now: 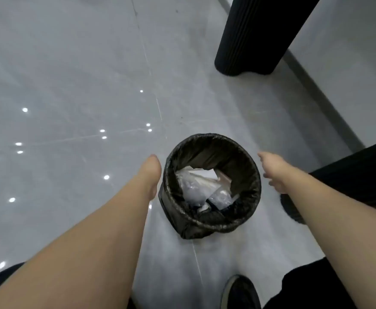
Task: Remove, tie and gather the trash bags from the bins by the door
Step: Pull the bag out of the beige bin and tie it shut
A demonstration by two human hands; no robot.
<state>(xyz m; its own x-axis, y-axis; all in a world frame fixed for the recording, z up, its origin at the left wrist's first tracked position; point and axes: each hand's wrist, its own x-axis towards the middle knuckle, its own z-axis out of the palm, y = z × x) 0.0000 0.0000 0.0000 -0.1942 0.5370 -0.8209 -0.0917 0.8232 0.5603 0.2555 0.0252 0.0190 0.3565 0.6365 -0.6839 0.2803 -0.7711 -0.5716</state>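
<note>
A small round bin stands on the grey floor below me, lined with a black trash bag (pixel 252 188) whose edge is folded over the rim. Inside lie white papers and clear plastic wrappers (pixel 201 186). My left hand (pixel 151 175) is just left of the bin, close to the rim at its side; whether it touches the bag I cannot tell. My right hand (pixel 276 172) hovers at the bin's right side, fingers spread, a little apart from the rim. Neither hand holds anything that I can see.
A tall black ribbed bin (pixel 256 39) stands at the back right by a white wall with a grey baseboard (pixel 329 108). Another dark ribbed thing (pixel 361 172) sits at the right edge. My dark shoe (pixel 240 293) is below the bin.
</note>
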